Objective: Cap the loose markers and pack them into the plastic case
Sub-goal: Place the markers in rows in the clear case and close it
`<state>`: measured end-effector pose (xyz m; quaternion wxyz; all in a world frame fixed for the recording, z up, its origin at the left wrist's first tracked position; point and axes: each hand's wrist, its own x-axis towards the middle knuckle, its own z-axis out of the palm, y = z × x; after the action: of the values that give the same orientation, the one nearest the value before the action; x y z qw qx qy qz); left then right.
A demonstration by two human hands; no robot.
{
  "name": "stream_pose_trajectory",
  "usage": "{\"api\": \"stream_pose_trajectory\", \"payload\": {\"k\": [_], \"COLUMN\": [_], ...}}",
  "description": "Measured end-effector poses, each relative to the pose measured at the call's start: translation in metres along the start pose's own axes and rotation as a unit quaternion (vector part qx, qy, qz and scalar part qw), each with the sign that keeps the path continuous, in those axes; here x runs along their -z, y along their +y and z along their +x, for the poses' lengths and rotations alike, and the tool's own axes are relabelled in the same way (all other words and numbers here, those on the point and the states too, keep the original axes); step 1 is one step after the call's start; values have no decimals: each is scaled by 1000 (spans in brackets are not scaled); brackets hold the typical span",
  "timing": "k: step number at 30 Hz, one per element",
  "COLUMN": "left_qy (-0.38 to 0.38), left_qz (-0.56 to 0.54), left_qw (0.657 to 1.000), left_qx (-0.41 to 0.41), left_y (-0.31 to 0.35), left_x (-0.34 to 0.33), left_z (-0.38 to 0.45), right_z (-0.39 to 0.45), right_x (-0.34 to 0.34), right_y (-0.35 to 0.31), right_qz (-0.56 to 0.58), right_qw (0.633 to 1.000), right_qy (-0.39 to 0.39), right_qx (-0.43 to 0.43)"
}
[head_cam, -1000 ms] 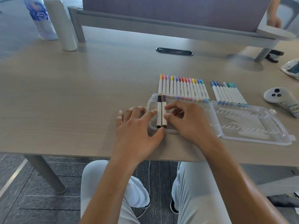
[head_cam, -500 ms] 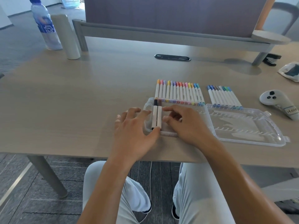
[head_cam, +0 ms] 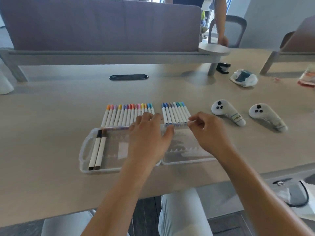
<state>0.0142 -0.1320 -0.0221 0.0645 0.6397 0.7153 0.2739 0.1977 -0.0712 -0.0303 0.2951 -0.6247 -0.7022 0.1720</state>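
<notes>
My left hand [head_cam: 148, 142] hovering fingers loose over the plastic case [head_cam: 85, 150], right hand [head_cam: 208, 133] pinching a marker [head_cam: 185, 114] from the right-hand row, two markers [head_cam: 98, 150] lying in the case's left end.

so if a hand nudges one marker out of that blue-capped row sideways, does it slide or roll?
Probably rolls: the blue-capped markers look like round, smooth barrels lying flat on the smooth tabletop. They lie side by side, seemingly touching, so a sideways nudge would likely shift the neighbours too. Each looks slim, so probably light and stiff in a pinch.
</notes>
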Motion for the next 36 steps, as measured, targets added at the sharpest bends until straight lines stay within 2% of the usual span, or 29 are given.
{"api": "stream_pose_trajectory", "payload": {"k": [7,17,25,36], "left_qy": [-33,-51,-22,15], "left_qz": [50,147,147,66], "left_qw": [998,988,989,998], "left_qx": [-8,-19,-18,0], "left_y": [19,2,-9,-15], "left_x": [-22,-49,-56,-48], "left_z": [63,111,113,107], "right_z": [67,125,130,124], "right_x": [13,-29,-41,-45], "right_y": [10,-1,1,-11], "right_qz": [-61,-103,-114,-143], "right_qw": [996,980,983,983], "right_qy": [-62,-148,-123,-103], "right_qx": [19,85,77,56]}}
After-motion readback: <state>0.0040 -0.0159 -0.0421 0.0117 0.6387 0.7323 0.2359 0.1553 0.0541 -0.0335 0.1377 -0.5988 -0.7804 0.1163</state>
